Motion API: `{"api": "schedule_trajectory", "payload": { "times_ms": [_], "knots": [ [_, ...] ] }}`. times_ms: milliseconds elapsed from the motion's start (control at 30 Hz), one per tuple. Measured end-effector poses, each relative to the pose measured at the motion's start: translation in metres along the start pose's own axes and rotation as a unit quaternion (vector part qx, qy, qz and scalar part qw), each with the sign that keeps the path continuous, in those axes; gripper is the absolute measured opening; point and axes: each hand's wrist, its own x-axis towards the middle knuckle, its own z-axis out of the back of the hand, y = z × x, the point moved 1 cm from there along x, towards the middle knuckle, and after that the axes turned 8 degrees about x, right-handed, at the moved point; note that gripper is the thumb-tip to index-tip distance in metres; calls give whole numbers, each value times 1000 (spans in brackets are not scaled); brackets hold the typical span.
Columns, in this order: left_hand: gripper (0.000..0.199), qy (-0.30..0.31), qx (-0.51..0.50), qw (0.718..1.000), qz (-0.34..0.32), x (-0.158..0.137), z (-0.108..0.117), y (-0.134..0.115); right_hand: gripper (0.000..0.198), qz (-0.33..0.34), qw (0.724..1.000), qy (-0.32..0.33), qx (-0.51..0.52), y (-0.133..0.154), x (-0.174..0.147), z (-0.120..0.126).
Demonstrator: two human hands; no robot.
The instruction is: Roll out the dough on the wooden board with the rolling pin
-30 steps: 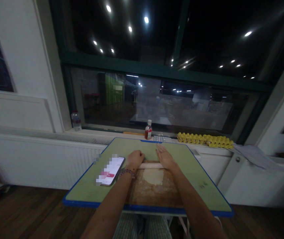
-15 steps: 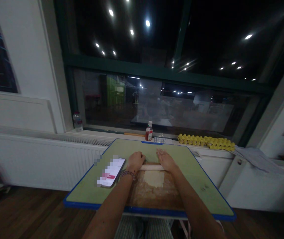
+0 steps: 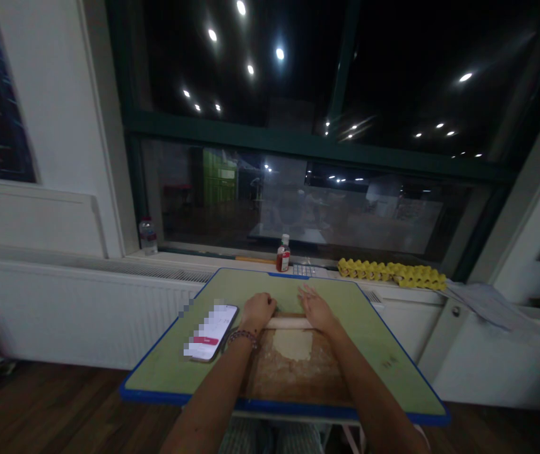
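A pale rolling pin [image 3: 288, 323] lies crosswise over the far edge of a flat sheet of dough [image 3: 293, 345]. The dough rests on a floury brown wooden board [image 3: 298, 378]. My left hand [image 3: 258, 310], with a beaded bracelet at the wrist, is curled over the pin's left end. At the other end, my right hand [image 3: 318, 308] presses down with its palm, its fingers stretched forward and flat. Both hands hide the ends of the pin. Left of my left hand, a phone [image 3: 213, 331] with a lit screen lies on the green table.
The green table [image 3: 156, 372] has a blue edge and stands against the windowsill. On the sill are a small bottle of red liquid [image 3: 283, 255], a yellow egg tray [image 3: 392, 273] and a clear plastic bottle [image 3: 147, 236]. A white radiator [image 3: 85, 315] runs along the wall.
The whole view has shifted slightly, so everything appears a little lower. Both hands and the rolling pin keep nearly the same place over the dough.
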Motion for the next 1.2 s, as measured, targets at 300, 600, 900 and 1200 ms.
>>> {"api": "schedule_trajectory", "payload": {
  "times_ms": [300, 600, 900, 1200],
  "knots": [
    [28, 0, 5, 1000, -7, 2, -1, 1, 57, 0, 1000, 2, 7, 2, -3, 2],
    [27, 2, 11, 1000, -10, 2, -2, 1, 57, -6, 1000, 11, -1, 4, -2, 4],
    [27, -7, 14, 1000, -7, 2, -6, 2, 57, 23, 999, 29, -11, 13, 2, 1],
    [26, -4, 23, 1000, -10, 0, -2, 0, 49, -18, 995, 95, -21, 16, 1, 0]
  ]
}}
